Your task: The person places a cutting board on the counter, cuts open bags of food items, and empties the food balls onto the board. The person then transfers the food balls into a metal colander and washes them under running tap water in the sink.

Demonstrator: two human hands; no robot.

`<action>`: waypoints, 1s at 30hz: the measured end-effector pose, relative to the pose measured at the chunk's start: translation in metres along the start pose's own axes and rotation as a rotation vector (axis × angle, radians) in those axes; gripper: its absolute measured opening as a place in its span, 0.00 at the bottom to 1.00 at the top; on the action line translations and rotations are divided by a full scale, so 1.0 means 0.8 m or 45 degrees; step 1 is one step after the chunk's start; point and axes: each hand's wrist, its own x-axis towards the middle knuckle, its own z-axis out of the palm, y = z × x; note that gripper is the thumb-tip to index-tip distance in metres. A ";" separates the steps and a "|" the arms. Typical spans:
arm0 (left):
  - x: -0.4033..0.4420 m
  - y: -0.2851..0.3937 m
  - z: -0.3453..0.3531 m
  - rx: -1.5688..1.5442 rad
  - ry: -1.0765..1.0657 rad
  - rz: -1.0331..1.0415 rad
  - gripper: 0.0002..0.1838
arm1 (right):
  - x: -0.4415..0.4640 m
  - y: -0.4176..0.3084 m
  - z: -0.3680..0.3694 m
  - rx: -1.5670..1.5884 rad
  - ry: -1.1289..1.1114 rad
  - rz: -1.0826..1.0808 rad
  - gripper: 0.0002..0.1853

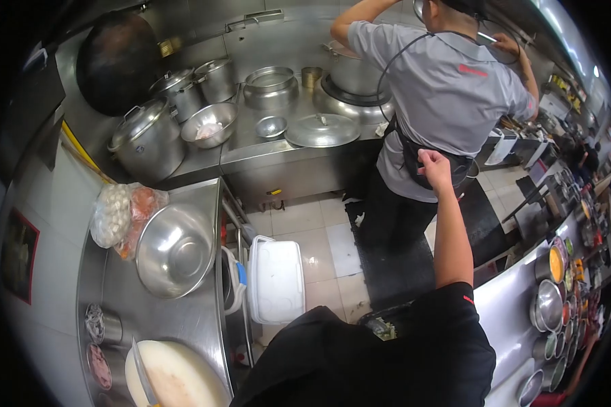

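My right hand reaches forward at the end of a bare forearm, below a black sleeve. Its fingers are curled in, and no object shows in them. Behind the hand, in the view, is the waist of a co-worker in a grey shirt with a dark apron; whether the hand touches the apron cannot be made out. The co-worker faces away with both arms raised, near a large pot on the stove. My left hand is out of view.
Left, a steel counter holds a large bowl, bagged food and a round cutting board with a knife. A white lidded bin stands beside it. Lidded pots and a flat lid line the back.
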 end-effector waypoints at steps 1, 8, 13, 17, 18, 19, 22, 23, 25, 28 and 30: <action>0.018 -0.014 0.011 -0.009 -0.021 0.011 0.49 | 0.000 0.002 0.004 0.001 -0.009 0.015 0.21; 0.105 -0.060 0.072 0.156 0.189 0.213 0.38 | 0.014 0.010 0.039 0.006 -0.107 0.057 0.22; 0.056 -0.037 0.046 0.044 0.264 0.243 0.38 | 0.039 0.011 0.048 0.122 0.012 0.124 0.33; 0.139 -0.086 0.095 0.123 0.299 0.416 0.44 | 0.065 -0.022 0.037 0.328 0.333 -0.008 0.50; 0.185 -0.112 0.122 0.198 0.363 0.517 0.47 | 0.068 -0.035 0.034 0.335 0.382 -0.001 0.50; 0.185 -0.112 0.125 0.212 0.403 0.508 0.45 | 0.079 -0.038 0.029 0.297 0.331 0.039 0.51; 0.181 -0.109 0.128 0.219 0.474 0.415 0.40 | 0.086 -0.040 0.012 0.272 0.144 0.119 0.49; 0.130 -0.075 0.100 0.196 0.464 0.343 0.40 | 0.079 -0.042 0.006 0.279 0.081 0.140 0.48; 0.069 -0.043 0.060 0.147 0.420 0.260 0.40 | 0.056 -0.023 -0.004 0.351 -0.030 0.135 0.35; 0.058 -0.031 0.050 0.110 0.331 0.229 0.40 | 0.021 0.049 -0.016 0.098 -0.236 0.245 0.12; 0.075 -0.041 0.059 0.148 0.325 0.200 0.41 | -0.038 0.116 0.010 0.180 -0.259 0.410 0.14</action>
